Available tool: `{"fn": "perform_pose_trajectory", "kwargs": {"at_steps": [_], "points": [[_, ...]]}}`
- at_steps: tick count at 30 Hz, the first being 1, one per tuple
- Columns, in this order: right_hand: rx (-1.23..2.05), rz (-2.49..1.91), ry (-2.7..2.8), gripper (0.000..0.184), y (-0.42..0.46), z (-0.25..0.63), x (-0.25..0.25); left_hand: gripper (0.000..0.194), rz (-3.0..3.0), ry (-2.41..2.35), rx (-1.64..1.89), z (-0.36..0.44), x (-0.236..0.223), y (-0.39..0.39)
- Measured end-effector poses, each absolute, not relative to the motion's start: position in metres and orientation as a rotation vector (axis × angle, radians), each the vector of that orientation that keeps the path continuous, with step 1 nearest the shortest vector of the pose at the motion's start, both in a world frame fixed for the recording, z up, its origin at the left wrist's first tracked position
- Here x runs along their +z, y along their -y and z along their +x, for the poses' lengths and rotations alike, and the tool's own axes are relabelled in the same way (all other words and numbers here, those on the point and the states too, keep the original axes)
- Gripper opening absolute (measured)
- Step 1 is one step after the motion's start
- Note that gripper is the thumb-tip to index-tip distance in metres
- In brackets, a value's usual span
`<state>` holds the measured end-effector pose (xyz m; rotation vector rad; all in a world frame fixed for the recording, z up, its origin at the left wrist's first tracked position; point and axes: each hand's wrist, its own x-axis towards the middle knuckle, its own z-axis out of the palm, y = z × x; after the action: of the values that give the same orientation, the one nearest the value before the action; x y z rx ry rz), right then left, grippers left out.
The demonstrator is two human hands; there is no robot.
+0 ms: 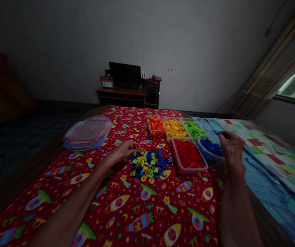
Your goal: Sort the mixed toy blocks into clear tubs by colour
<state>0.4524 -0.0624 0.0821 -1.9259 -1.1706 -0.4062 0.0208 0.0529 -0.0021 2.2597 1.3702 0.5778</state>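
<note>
A mixed pile of blue, green and yellow toy building blocks (149, 164) lies on the red patterned cloth. At its left edge is my left hand (125, 150), fingers apart and slightly bent, with nothing visible in them. My right hand (232, 145) is over the right rim of a round tub of blue blocks (210, 146). Its fingertips pinch a small blue building block (219, 133), partly hidden by the fingers. Left of that tub stands a rectangular container of red blocks (189, 155).
Behind stand containers of orange blocks (157, 126), yellow blocks (175, 128) and green blocks (193, 128). Stacked plastic lids (88, 133) lie at the left on the red cloth (137, 202). A checkered blanket (273, 151) is at right; a desk with a monitor (125, 75) stands beyond.
</note>
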Motion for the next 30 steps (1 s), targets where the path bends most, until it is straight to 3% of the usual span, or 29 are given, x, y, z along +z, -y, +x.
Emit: {"fn": "perform_pose_trajectory", "kwargs": {"at_steps": [8, 18, 23, 30], "points": [[-0.491, -1.932, 1.208, 0.034, 0.062, 0.446, 0.081, 0.035, 2.253, -1.257, 0.539, 0.023, -0.008, -0.052], [-0.286, -1.79, 1.625, 0.032, 0.054, 0.368, 0.092, 0.019, 2.241, -1.305, 0.486, 0.03, 0.011, -0.037], [-0.192, -1.654, 1.875, 0.026, 0.053, 0.323, 0.083, 0.023, 2.076, -1.388, 0.557, 0.025, 0.011, -0.039], [-0.028, -1.482, 2.194, 0.024, 0.054, 0.279, 0.05, 0.037, 1.809, -1.154, 0.71, 0.028, 0.014, -0.035]]}}
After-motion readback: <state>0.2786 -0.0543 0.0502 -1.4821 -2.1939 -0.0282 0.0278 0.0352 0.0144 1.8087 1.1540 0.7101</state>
